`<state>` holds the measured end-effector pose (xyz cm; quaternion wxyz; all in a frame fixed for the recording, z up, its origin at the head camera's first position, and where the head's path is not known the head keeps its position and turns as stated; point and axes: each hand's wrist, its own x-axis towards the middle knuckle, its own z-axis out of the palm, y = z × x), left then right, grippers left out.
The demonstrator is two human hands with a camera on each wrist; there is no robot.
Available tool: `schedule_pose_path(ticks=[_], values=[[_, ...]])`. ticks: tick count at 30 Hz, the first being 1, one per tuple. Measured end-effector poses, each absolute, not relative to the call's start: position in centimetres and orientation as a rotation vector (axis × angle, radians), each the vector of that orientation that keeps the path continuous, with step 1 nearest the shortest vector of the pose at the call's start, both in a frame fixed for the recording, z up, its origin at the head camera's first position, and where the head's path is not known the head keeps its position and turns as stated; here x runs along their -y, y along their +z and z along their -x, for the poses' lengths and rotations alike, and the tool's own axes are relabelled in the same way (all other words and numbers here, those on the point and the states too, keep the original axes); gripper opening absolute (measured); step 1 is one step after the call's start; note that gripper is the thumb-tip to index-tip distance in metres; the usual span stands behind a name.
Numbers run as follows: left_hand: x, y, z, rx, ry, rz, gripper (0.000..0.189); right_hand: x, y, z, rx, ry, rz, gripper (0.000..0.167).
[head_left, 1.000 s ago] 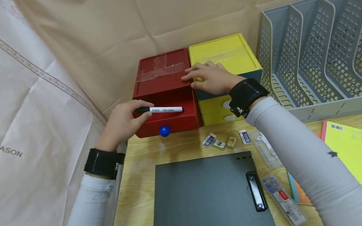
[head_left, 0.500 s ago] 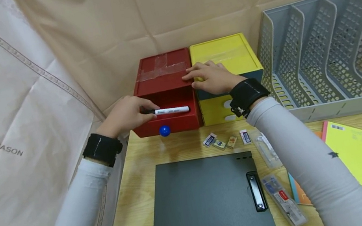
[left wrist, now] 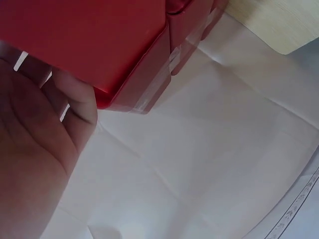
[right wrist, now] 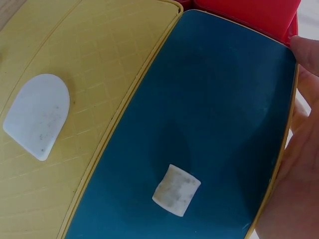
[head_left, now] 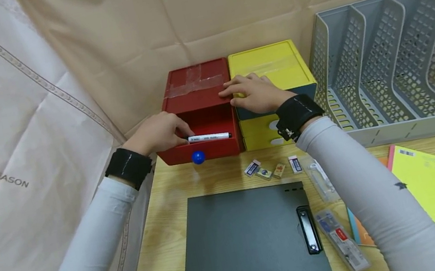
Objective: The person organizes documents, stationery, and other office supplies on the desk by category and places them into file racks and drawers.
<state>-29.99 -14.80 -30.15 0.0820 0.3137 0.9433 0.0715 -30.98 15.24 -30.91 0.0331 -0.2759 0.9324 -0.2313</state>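
Marker: white barrel with a dark tip at its right end, lying within the pulled-out red drawer, just behind the front wall; whether it touches the drawer floor cannot be told.
Long axis: left to right, nearly parallel to the front wall, the right end nearing the drawer's right side.
Left hand: at the marker's left end, thumb and fingers seemingly pinching it; the exact contact is hidden, and the left wrist view shows the fingers passing behind the drawer front.
Right hand: fingers loosely spread, resting over the yellow cabinet, fingertips at the near right edge of the red cabinet; it grips nothing visible.
Nearer hand: the left, at the marker itself; the right is apart from it, higher and off to the right.
Blue knob: on the drawer front, just below the marker's left end and clear of the left hand.
Key relation: marker to front wall; I judge that the barrel, lying almost along that wall, suits the drawer's width, with little room toward the person.
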Motion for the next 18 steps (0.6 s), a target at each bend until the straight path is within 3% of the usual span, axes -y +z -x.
schedule_pose_path(ticks=[18], values=[[14.94, -30.66, 30.03, -2.821, 0.193, -0.955, 0.015, -15.24, -30.96, 30.95, -2.884, -0.702, 0.855, 0.044]])
